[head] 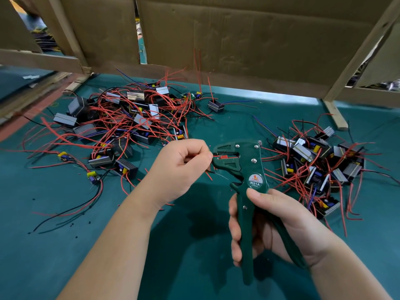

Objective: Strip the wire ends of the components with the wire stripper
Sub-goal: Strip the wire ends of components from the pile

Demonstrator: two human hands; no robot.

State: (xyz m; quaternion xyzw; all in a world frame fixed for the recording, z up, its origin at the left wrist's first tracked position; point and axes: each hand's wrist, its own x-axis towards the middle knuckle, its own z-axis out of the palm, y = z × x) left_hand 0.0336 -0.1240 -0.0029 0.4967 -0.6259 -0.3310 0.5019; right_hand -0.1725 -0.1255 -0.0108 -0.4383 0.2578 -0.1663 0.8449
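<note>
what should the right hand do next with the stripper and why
Probably squeeze the handles. The left hand pinches a red wire whose end sits in the head of the wire stripper, and the right hand is wrapped round the handles, which look spread apart.

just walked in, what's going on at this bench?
A person is stripping wire ends. The right hand grips the green wire stripper by its handles, while the left hand pinches a red wire and holds its end at the tool's jaws. A left pile and a right pile of wired components lie on the green table.
</note>
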